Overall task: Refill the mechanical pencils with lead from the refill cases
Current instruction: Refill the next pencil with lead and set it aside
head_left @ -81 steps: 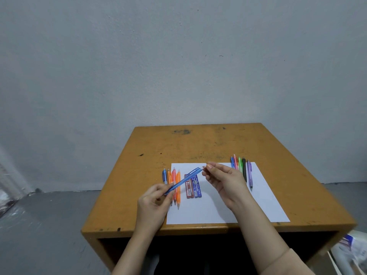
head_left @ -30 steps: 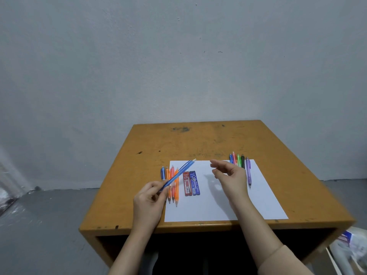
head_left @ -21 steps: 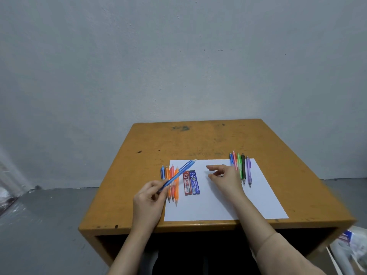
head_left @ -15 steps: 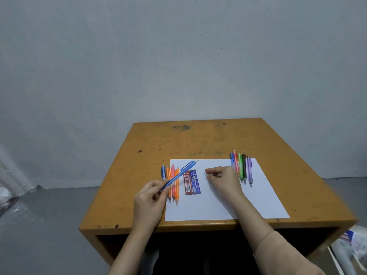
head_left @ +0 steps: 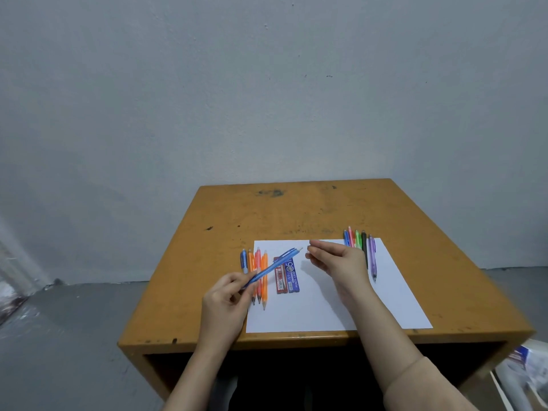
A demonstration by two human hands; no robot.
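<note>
The left grip (head_left: 228, 295) is clenched on the blue pencil (head_left: 272, 266) near its tip, so the back end slants up toward the right grip (head_left: 338, 261). That grip's fingertips (head_left: 311, 249) are drawn together over the paper (head_left: 326, 310), but I cannot tell whether they nip a cap, a lead or nothing. The cases (head_left: 287, 275) lie flat beneath the pencil, within reach of both. One pencil row (head_left: 258, 274) lies leftward and another (head_left: 358, 241) toward the table's (head_left: 296, 209) far right corner, probably sorting done from undone.

Dim, even light — the right hand (head_left: 338, 261) casts a soft shadow on the paper (head_left: 296, 315); lower corners smear, perhaps lens stretch.
</note>
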